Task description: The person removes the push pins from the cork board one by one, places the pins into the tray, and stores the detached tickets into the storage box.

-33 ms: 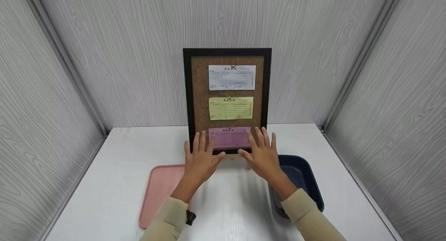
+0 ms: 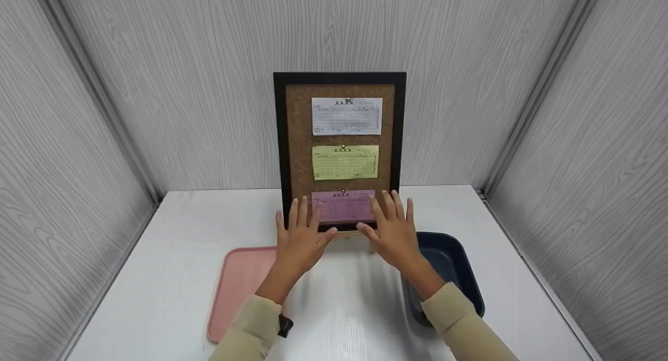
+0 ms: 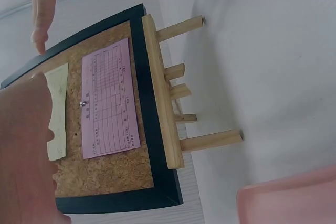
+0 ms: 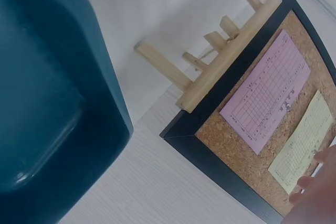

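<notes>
My left hand (image 2: 301, 242) and right hand (image 2: 395, 238) are held up in front of the lower part of a black-framed cork board (image 2: 340, 78), fingers spread and straight, holding nothing. Three paper slips are pinned on the cork one above another: a white slip (image 2: 347, 117) on top, a yellow slip (image 2: 345, 163) in the middle and a pink slip (image 2: 343, 207) at the bottom, nearest the hands. Each has a small metal pushpin at its upper edge. In the left wrist view, the pink slip (image 3: 110, 98) shows whole, and a gap separates the hand from the board.
The board leans on a small wooden easel (image 3: 165, 98). A pink tray (image 2: 242, 277) lies on the white table (image 2: 344, 319) at left, partly behind the left forearm. A dark blue tray (image 2: 464, 269) sits at right, partly behind the right arm. Pale walls (image 2: 209, 89) enclose the table.
</notes>
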The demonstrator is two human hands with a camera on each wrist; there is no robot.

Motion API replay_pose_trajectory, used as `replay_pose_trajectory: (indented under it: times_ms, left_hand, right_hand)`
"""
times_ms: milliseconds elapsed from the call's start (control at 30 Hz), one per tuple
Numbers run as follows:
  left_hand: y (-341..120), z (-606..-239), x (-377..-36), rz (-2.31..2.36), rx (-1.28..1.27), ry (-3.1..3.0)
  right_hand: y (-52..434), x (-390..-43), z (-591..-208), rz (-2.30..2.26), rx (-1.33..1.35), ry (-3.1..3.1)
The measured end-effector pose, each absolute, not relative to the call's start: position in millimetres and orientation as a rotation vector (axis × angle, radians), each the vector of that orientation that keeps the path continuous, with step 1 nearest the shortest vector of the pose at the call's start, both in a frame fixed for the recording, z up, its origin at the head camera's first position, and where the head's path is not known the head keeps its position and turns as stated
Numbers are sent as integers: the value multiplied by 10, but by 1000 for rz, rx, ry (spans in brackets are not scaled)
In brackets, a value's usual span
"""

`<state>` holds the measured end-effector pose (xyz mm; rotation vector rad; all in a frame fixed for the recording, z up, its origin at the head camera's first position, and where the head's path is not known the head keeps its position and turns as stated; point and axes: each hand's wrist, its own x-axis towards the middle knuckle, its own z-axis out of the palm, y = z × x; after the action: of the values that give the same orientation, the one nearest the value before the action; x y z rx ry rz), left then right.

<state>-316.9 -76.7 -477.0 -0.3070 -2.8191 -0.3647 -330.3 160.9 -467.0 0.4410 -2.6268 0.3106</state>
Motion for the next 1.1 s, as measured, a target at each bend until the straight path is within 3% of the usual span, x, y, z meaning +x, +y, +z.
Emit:
replay_pose_trajectory:
  times_ms: [500,1100]
  left_hand:
    - [-744,-4662,-3322,-361,-351,-2523]
    - [-633,-3871,-3880,-463,-361,-2241]
  right_hand:
    - [1756,-3413,-4530,783,326,-2460]
    - [1789,-3925,-3891,1293,257,-2256]
